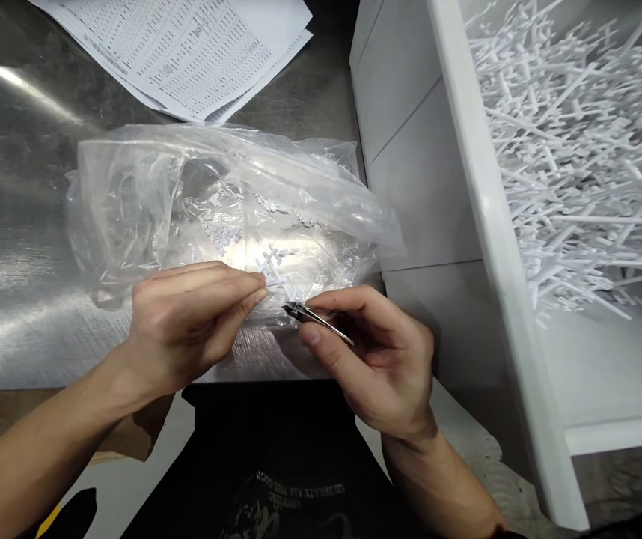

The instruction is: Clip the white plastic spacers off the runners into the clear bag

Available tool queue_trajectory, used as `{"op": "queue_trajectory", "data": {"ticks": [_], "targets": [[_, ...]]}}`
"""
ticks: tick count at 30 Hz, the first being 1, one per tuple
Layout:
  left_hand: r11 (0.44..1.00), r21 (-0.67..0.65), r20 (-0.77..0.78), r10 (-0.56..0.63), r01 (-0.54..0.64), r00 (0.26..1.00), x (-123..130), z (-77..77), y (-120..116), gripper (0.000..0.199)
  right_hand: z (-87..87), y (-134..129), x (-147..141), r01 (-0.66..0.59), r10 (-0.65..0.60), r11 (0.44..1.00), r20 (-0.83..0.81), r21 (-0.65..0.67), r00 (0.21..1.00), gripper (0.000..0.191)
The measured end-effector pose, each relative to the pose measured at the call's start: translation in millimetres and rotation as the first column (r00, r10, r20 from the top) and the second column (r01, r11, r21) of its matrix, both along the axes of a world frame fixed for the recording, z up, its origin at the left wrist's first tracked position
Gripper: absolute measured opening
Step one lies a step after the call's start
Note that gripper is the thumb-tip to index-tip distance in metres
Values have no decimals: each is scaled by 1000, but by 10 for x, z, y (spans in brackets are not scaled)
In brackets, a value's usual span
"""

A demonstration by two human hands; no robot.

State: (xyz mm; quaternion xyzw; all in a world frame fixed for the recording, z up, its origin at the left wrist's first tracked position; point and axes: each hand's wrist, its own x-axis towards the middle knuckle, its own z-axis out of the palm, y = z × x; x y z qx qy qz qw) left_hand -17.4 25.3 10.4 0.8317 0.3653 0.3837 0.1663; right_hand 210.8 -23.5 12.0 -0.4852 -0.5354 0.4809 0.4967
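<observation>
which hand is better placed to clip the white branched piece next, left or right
Probably the right hand: it holds the nail clipper, with the cutting end close to the white branched piece. The left hand is occupied, pinching that piece.

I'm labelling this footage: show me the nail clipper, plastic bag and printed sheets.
Nail clipper (319, 320), head view: metal body.
Plastic bag (287, 177), head view: upper film.
Printed sheets (186, 52), head view: top sheet's print.

Printed sheets (186, 52) atop shiny metal table (12, 195), brown material (135, 433) lower left
</observation>
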Motion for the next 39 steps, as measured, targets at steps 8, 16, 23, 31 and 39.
{"op": "queue_trajectory", "data": {"ticks": [8, 16, 23, 31, 39], "targets": [[998, 65, -66, -20, 24, 998, -17, -9, 41, 11, 63, -3, 24, 15, -14, 999, 15, -45, 1000, 12], [998, 56, -80, 21, -16, 997, 13, 3, 32, 8, 79, 12, -90, 79, -99, 979, -102, -185, 990, 8], [997, -18, -114, 70, -72, 991, 33, 27, 26, 12, 32, 18, -86, 155, -175, 978, -146, -140, 974, 10], [999, 31, -105, 14, -11, 994, -8, 18, 32, 16, -19, -61, -90, 237, -231, 970, -90, 60, 969, 28], [991, -29, -65, -130, 128, 989, -41, -34, 36, 12, 72, 124, -178, 256, -255, 966, -22, 48, 967, 17]]}}
